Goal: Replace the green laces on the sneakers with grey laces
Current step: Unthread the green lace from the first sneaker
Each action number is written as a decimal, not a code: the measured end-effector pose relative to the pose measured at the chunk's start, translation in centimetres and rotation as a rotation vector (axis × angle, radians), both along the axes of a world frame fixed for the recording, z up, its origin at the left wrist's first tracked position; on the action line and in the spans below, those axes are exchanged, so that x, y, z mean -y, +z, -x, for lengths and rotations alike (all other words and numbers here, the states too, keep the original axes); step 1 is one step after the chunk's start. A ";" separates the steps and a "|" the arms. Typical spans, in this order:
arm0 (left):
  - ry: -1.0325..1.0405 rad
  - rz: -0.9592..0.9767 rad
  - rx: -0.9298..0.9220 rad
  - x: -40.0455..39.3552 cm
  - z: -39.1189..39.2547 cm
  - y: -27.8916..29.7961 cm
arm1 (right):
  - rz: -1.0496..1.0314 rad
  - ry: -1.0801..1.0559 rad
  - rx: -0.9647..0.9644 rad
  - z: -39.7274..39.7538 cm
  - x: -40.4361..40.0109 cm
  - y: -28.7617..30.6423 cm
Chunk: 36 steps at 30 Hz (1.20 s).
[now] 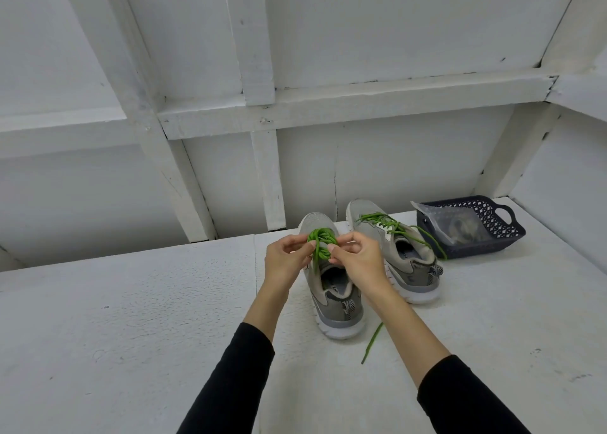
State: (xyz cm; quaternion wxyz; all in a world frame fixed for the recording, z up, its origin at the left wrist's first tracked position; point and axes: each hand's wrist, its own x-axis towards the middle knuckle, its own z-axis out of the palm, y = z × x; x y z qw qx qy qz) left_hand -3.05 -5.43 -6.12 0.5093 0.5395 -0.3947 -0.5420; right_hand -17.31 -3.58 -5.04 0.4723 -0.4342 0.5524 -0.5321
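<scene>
Green cord, wound into a small bundle of loops [322,241], sits between the two hands above the toe end of the nearer grey mesh sneaker with a white sole [331,299]. From the head view, the left hand [287,258] has its grip closed on the left side of the bundle, fingers curled and pinching the loops. The right hand [356,258] has its grip closed on the right side, thumb and fingertips pinching the same bundle. Both forearms come out of black sleeves [236,377].

That nearer sneaker stands on the white painted desk [131,318], heel toward the camera; its eyelets are hidden by the hands. A loose green lace end [372,341] lies on the desk just right of this sneaker's heel. A second grey sneaker [394,253] stands just to the right of the nearer one and slightly further back, with a green lace [391,225] threaded through its eyelets and a long tail trailing off its right side. Further right of the sneakers is a dark blue perforated plastic basket [492,233], holding a clear plastic bag [450,223] whose contents are too blurred to identify. Behind the sneakers rises a white wooden framed wall [295,111].
</scene>
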 end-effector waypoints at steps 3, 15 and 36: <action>-0.028 0.043 0.013 -0.3 0.4 0.2 | -0.019 -0.009 0.001 0.5 0.2 -0.1; -0.218 0.216 0.196 -0.9 5.1 3.8 | 0.066 -0.135 -0.092 5.6 -1.2 2.6; -0.487 -0.040 0.508 -4.5 35.6 -6.2 | -0.367 -0.527 -0.396 33.2 -9.2 -5.5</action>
